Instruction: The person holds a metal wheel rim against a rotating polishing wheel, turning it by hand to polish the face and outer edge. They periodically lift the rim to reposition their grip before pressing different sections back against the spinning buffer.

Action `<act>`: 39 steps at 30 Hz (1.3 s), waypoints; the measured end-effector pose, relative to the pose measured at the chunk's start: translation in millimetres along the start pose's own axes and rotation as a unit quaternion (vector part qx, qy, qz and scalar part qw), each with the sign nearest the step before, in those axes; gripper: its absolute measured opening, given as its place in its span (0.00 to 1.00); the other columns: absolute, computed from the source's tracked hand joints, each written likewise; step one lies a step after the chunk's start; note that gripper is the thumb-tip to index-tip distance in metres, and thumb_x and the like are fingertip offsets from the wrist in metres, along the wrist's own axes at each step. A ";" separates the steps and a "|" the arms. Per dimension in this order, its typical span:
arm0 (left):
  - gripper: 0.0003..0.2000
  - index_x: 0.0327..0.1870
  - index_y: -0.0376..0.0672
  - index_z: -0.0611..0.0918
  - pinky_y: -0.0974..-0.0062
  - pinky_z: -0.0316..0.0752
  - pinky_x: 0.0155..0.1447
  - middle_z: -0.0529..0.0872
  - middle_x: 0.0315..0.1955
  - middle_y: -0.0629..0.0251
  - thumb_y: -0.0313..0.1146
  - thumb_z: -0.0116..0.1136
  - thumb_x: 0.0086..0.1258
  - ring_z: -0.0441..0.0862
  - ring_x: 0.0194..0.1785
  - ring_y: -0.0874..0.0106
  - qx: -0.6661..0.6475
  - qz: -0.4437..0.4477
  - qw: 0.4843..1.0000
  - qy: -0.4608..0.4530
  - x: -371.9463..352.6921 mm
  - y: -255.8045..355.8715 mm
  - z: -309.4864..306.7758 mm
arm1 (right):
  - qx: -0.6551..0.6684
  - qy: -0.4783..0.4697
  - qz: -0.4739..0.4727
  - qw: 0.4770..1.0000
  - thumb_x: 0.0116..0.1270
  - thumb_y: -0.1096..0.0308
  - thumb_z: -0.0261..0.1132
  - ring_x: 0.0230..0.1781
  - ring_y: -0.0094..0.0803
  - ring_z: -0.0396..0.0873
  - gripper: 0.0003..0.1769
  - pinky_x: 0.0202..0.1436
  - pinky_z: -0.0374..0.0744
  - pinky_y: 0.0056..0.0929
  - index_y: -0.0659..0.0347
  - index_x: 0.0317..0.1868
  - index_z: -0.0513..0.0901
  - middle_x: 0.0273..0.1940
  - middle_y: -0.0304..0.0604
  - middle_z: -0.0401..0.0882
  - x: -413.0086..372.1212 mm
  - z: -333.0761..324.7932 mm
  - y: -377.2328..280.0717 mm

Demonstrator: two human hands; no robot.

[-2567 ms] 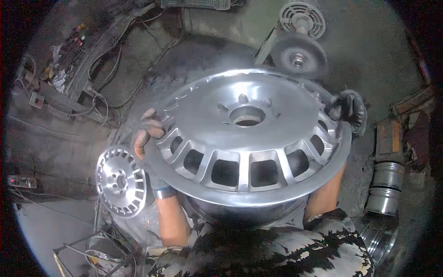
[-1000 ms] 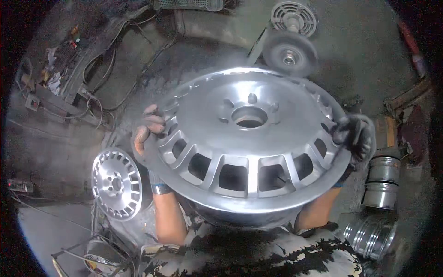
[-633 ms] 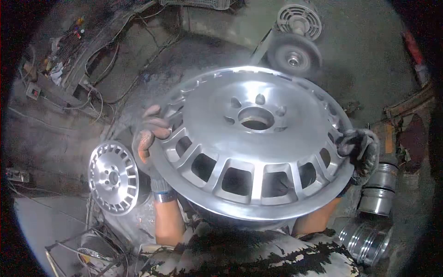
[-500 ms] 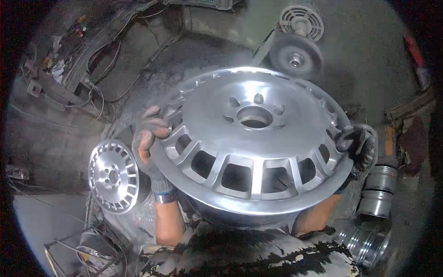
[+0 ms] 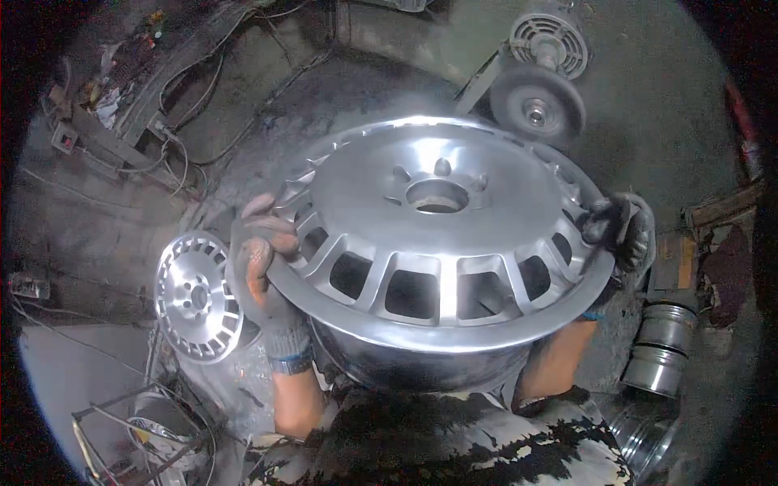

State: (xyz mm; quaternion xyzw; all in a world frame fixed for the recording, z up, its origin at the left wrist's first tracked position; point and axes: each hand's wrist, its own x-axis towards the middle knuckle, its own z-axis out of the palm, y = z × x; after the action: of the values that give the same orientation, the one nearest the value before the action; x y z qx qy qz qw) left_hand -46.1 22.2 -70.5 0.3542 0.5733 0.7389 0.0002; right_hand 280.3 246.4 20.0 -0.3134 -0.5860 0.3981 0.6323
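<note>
A large silver alloy wheel [image 5: 438, 243] with a ring of spoke windows and a hub hole fills the middle of the view, face up and tilted toward me. My left hand [image 5: 263, 259], in a worn orange-and-grey glove, grips its left rim. On the right rim sits my right hand [image 5: 620, 231], in a dark glove, also gripping. A round buffing wheel [image 5: 536, 101] on a motor [image 5: 551, 36] spins just beyond the wheel's far right edge; I cannot tell whether they touch.
A second, smaller alloy wheel [image 5: 194, 296] stands on edge at lower left. Metal cylinders [image 5: 660, 348] lie at right. Cables and clutter [image 5: 121, 97] cover the dusty floor at upper left. Wire scrap [image 5: 138, 429] lies at bottom left.
The wheel has shifted and rocked slightly in my hands, drawing back toward me. My right hand has slid up along the right rim. Both grips stay on.
</note>
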 end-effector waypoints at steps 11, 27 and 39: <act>0.18 0.32 0.33 0.88 0.55 0.73 0.67 0.88 0.39 0.51 0.42 0.58 0.69 0.81 0.59 0.53 0.018 -0.013 1.000 -0.008 -6.4 22.0 4.6 | 0.014 -0.054 -0.061 0.997 0.83 0.48 0.59 0.35 0.28 0.82 0.27 0.31 0.79 0.24 0.70 0.50 0.82 0.39 0.46 0.84 22.9 16.2 36.6; 0.16 0.25 0.34 0.83 0.50 0.70 0.74 0.84 0.25 0.54 0.34 0.50 0.70 0.81 0.51 0.59 -0.162 0.036 0.986 -0.017 27.2 -43.0 10.1 | 0.092 -0.003 0.060 0.994 0.81 0.46 0.62 0.35 0.28 0.83 0.28 0.30 0.79 0.22 0.70 0.49 0.81 0.39 0.47 0.84 10.7 -33.5 24.3; 0.14 0.26 0.36 0.83 0.50 0.71 0.74 0.84 0.25 0.56 0.35 0.51 0.69 0.81 0.38 0.64 -0.121 0.013 0.992 0.033 24.3 -33.2 14.1 | 0.012 0.013 0.045 0.999 0.82 0.49 0.61 0.22 0.23 0.75 0.25 0.26 0.74 0.22 0.68 0.50 0.82 0.31 0.43 0.83 23.6 7.2 7.0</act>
State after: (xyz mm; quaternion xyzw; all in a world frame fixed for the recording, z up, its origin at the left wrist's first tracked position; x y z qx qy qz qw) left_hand -70.4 55.5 -84.6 0.3344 0.4747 0.8140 0.0142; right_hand 272.1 269.9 26.4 -0.3369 -0.5578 0.4293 0.6253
